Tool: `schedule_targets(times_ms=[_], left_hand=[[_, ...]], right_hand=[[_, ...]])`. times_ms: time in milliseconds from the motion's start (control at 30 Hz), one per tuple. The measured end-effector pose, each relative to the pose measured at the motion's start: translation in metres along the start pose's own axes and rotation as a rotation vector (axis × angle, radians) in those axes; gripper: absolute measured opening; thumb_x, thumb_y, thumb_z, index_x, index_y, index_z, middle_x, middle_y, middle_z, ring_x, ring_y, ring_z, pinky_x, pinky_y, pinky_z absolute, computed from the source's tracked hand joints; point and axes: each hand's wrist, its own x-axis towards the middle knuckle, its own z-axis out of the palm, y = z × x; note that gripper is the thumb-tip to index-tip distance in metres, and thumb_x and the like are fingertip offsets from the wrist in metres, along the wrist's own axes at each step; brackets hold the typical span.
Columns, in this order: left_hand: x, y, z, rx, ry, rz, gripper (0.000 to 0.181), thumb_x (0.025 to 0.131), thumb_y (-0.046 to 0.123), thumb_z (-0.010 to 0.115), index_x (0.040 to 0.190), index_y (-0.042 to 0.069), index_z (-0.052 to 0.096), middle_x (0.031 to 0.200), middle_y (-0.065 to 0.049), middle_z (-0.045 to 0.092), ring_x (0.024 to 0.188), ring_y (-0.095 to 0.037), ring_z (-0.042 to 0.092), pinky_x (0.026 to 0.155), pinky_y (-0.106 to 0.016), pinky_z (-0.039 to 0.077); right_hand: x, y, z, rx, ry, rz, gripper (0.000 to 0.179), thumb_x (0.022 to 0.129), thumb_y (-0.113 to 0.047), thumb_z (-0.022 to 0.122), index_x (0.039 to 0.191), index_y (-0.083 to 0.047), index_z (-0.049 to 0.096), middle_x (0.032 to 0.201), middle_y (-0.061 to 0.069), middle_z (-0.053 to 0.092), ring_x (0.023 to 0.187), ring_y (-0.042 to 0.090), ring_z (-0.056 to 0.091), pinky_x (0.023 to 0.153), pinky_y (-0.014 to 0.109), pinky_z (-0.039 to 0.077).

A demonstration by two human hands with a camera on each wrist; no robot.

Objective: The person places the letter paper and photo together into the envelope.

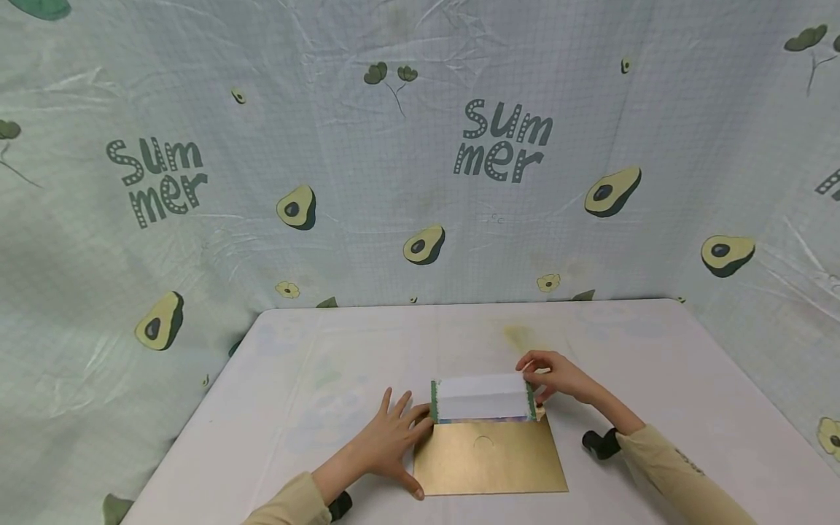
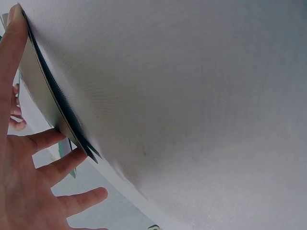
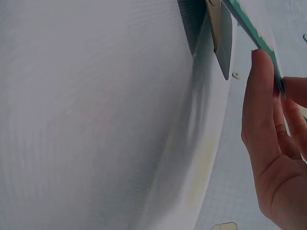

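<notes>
A gold envelope lies on the table in front of me. Along its far side is a white card with green edges and a blue-purple strip at its near edge. My left hand spreads across the envelope's left side, thumb by the near corner and fingers by the far one. The left wrist view shows the thumb and two fingertips against the envelope's edge. My right hand pinches the card's far right corner between thumb and fingers; the right wrist view shows that green-edged corner raised.
The table has a white cover with a yellowish stain toward the back. Behind it hangs a pale sheet printed with avocados and lettering. Black devices sit at the right wrist and the left wrist.
</notes>
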Motion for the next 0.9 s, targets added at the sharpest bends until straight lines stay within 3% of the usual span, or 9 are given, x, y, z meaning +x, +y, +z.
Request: schedule_targets(times_ms=[400, 733, 900], left_hand=[[-0.0009, 0.0, -0.0003, 0.011, 0.009, -0.002, 0.109, 0.052, 0.086, 0.046, 0.138, 0.02, 0.032, 0.137, -0.003, 0.038, 0.126, -0.038, 0.035, 0.095, -0.063, 0.027], [-0.0003, 0.0005, -0.0013, 0.005, -0.024, -0.018, 0.11, 0.052, 0.086, 0.047, 0.139, 0.021, 0.029, 0.135, -0.001, 0.039, 0.128, -0.037, 0.033, 0.097, -0.062, 0.027], [-0.0007, 0.0008, -0.0005, 0.003, -0.007, -0.015, 0.109, 0.052, 0.086, 0.048, 0.138, 0.021, 0.031, 0.133, -0.002, 0.04, 0.126, -0.037, 0.035, 0.096, -0.062, 0.027]], right_hand=[[-0.0076, -0.0061, -0.0017, -0.078, -0.154, -0.024, 0.026, 0.089, -0.017, 0.053, 0.109, -0.002, 0.061, 0.078, 0.012, 0.057, 0.06, 0.012, 0.056, 0.053, 0.037, 0.052], [-0.0086, -0.0048, 0.0021, -0.11, -0.199, -0.012, 0.021, 0.089, -0.014, 0.052, 0.104, -0.004, 0.063, 0.076, 0.01, 0.057, 0.06, 0.01, 0.057, 0.05, 0.032, 0.052], [-0.0088, -0.0046, 0.0041, -0.117, -0.223, -0.008, 0.019, 0.089, -0.012, 0.052, 0.102, -0.005, 0.064, 0.077, 0.008, 0.059, 0.061, 0.011, 0.058, 0.049, 0.03, 0.051]])
